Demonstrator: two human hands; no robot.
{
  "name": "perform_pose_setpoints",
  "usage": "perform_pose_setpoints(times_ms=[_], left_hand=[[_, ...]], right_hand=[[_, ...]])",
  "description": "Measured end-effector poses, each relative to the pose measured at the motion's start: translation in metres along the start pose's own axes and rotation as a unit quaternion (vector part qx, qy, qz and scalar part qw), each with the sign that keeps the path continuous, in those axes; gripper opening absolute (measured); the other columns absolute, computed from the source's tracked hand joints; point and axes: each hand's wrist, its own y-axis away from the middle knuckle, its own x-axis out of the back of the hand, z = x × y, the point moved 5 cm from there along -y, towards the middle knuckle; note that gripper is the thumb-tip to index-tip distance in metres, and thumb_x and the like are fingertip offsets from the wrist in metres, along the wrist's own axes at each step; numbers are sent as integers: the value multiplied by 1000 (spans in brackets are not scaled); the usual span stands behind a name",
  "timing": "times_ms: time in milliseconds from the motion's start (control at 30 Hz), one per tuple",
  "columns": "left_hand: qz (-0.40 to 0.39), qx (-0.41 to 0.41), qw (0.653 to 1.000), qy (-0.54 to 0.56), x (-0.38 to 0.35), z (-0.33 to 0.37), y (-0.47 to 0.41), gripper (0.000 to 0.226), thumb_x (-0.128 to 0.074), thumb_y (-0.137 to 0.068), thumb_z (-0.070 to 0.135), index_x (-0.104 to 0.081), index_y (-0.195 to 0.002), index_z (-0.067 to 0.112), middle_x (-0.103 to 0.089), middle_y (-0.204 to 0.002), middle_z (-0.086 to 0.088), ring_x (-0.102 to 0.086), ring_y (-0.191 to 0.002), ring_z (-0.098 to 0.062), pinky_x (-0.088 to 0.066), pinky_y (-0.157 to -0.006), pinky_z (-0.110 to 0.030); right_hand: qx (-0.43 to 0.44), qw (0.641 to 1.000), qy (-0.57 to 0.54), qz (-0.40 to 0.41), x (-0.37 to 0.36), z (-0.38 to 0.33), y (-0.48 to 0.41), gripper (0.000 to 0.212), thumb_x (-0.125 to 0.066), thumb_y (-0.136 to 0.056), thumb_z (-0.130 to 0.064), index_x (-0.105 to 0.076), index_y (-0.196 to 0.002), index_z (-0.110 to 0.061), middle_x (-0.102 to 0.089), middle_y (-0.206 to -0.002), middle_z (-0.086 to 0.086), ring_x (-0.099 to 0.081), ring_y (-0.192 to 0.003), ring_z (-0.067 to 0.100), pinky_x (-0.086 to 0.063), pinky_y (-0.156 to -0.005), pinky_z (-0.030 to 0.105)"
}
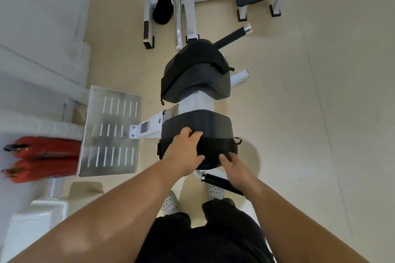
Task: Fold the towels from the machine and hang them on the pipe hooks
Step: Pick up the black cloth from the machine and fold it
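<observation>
While the head camera looks straight down, two bare forearms reach forward over a white-framed gym machine (193, 100) standing on a smooth beige floor (299, 113).

A black towel (210, 151), soft and matte, lies draped over the near half of the closer rounded pad (198, 123), which is dark grey and smooth like vinyl; a small fabric loop sticks out at the towel's right corner. The left hand (185, 148) rests on the towel's left part, fingers curled over its upper edge against the pad, gripping the cloth. The right hand (234, 168) touches the towel's near edge with fingers loosely bent; whether it pinches the cloth cannot be told.

A second black towel (192, 60) lies rumpled over the farther pad (201, 85). A third dark cloth (163, 0) hangs on the white frame at the top. Left of the machine sits a slotted, brushed-metal footplate (111, 130), and beside it two glossy red cylinders (44, 158).
</observation>
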Motion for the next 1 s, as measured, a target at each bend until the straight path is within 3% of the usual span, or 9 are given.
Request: perform_pose_setpoints(times_ms=[167,367,533,667,767,833,933,1000], left_hand=[[5,27,997,-65,1,5,-9,53,-72,-86,25,-46,-133,26,-48,-128,-5,-54,-113,-28,-54,-92,-43],[-3,10,998,-58,6,1,-14,21,-65,-89,15,-56,-108,20,-64,-107,-3,-55,-103,-27,-46,-79,-35],[-7,-71,997,-33,25,-9,-13,21,-62,-89,7,-55,-94,26,-59,-96,4,-52,-94,-23,-41,-75,-32],[12,-107,994,-32,46,-23,-15,19,-64,-87,6,-61,-94,24,-55,-89,6,-50,-88,-20,-45,-77,-33],[14,-109,994,-6,60,-36,-21,32,-66,-84,3,-51,-82,32,-51,-80,12,-49,-80,-16,-39,-70,-28],[16,-111,994,6,66,-46,-30,36,-66,-83,3,-49,-80,34,-52,-79,14,-49,-76,-13,-38,-68,-27],[-14,-98,995,-2,72,-64,-49,35,-66,-88,9,-48,-80,38,-56,-85,9,-53,-79,-15,-41,-68,-26],[-51,-100,993,-17,77,-72,-63,30,-65,-89,13,-50,-83,37,-58,-89,5,-55,-82,-19,-49,-74,-32]], right_hand=[[-15,986,-164,-11,-8,0,-11,69,-42,-100,-56,-22,-158,-26,-36,-159,2,-36,-144,28,-31,-119,48],[-44,971,-233,31,-4,7,-15,68,-51,-99,-50,-26,-155,-20,-44,-150,3,-43,-137,30,-37,-111,44],[2,980,-158,124,11,-11,-21,77,-62,-78,-64,-40,-142,-27,-55,-131,-2,-54,-122,25,-47,-105,51],[-9,971,-217,104,19,-37,-32,61,-65,-89,-51,-48,-135,-16,-58,-123,-2,-57,-111,23,-49,-102,47],[-20,978,-187,85,16,-50,-45,61,-63,-83,-59,-62,-125,-16,-66,-117,5,-63,-106,28,-53,-98,47],[-22,980,-166,109,19,-56,-54,56,-63,-79,-61,-68,-111,-16,-69,-107,6,-65,-98,28,-55,-93,45],[-14,967,-195,163,27,-70,-57,24,-68,-91,-40,-66,-99,-17,-68,-91,-1,-65,-92,24,-51,-84,36],[-10,963,-186,197,29,-82,-59,15,-65,-92,-37,-63,-94,-22,-66,-84,-5,-66,-88,25,-53,-81,38]])
